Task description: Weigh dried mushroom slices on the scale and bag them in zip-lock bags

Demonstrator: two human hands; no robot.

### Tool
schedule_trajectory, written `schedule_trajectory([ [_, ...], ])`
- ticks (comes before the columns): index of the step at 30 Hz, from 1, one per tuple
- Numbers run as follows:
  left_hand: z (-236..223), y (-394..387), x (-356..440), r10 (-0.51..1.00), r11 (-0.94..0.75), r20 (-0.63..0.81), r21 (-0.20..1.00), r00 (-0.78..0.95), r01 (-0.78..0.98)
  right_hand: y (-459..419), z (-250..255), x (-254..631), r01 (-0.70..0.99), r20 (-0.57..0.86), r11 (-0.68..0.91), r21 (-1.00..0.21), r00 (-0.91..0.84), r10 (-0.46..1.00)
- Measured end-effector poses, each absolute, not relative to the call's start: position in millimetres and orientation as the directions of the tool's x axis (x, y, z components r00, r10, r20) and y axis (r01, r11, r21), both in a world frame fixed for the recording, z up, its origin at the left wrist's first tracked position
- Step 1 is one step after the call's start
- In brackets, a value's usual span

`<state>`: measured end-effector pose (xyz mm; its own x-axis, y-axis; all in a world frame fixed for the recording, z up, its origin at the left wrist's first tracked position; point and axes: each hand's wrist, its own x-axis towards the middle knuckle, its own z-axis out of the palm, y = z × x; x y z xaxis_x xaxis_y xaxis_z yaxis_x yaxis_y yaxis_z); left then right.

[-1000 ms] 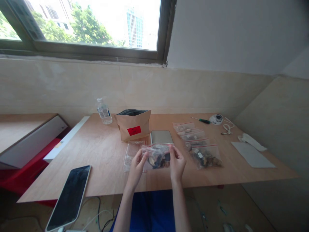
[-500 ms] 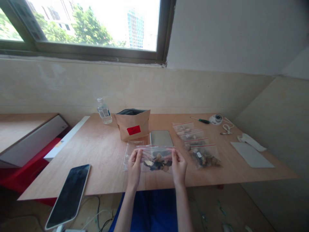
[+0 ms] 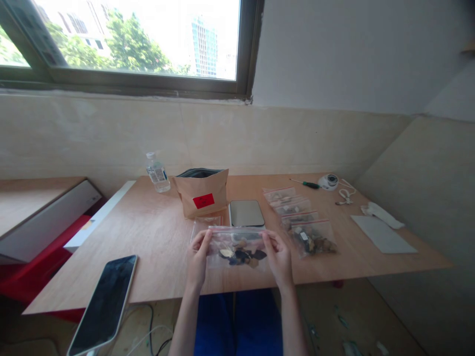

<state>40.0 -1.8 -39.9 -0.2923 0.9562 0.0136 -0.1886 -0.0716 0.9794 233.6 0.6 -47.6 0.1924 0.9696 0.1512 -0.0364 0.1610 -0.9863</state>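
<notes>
A clear zip bag (image 3: pixel 237 247) with dark and tan pieces inside is held flat just above the wooden table (image 3: pixel 148 247), near its front edge. My left hand (image 3: pixel 198 254) pinches the bag's left end and my right hand (image 3: pixel 278 254) pinches its right end. Under the bag's left side lie empty clear bags (image 3: pixel 203 225). Just behind the held bag sits a small silver scale (image 3: pixel 246 213). An open brown paper pouch (image 3: pixel 201 192) with a red label stands behind that.
Several filled zip bags (image 3: pixel 302 222) lie in a row to the right. A phone (image 3: pixel 104 301) overhangs the front left edge. A water bottle (image 3: pixel 157 173), a green screwdriver (image 3: pixel 307 184), a tape roll (image 3: pixel 329 181) and a grey sheet (image 3: pixel 382 235) lie further off.
Both hands have lowered the bag toward the table and moved apart along its top, stretching it out flat. The view has shifted slightly.
</notes>
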Motion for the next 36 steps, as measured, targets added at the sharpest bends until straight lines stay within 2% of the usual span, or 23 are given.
schedule_trajectory([
  [4,-39,-4,38,0.967,-0.083,0.039,0.982,-0.25,-0.168,-1,-47,234,0.011,0.206,0.211,-0.978,0.266,0.942],
  [9,-37,-6,43,0.927,-0.198,0.182,0.98,-0.328,-0.017,-5,-44,235,0.052,0.243,0.238,-0.97,0.274,0.931],
  [14,-36,-8,47,0.895,-0.234,0.253,0.967,-0.368,0.098,-1,-44,238,0.165,0.304,0.268,-0.949,0.259,0.917],
  [18,-35,-11,53,0.885,-0.267,0.31,0.949,-0.347,0.166,0,-28,232,0.423,0.495,0.363,-0.83,0.26,0.829],
  [20,-33,-13,56,0.888,-0.295,0.345,0.934,-0.303,0.2,-3,-10,224,0.553,0.575,0.409,-0.726,0.162,0.802],
  [21,-32,-14,58,0.885,-0.311,0.366,0.924,-0.287,0.22,-4,-1,220,0.589,0.582,0.443,-0.676,0.057,0.811],
  [24,-30,-16,59,0.864,-0.355,0.428,0.891,-0.266,0.282,-2,18,210,0.558,0.492,0.553,-0.619,-0.273,0.827],
  [26,-30,-17,57,0.849,-0.381,0.462,0.872,-0.256,0.308,3,22,206,0.502,0.433,0.563,-0.657,-0.36,0.827],
  [36,-38,-17,44,0.855,-0.397,0.455,0.883,-0.25,0.25,8,17,193,0.43,0.382,0.519,-0.739,-0.368,0.848],
])
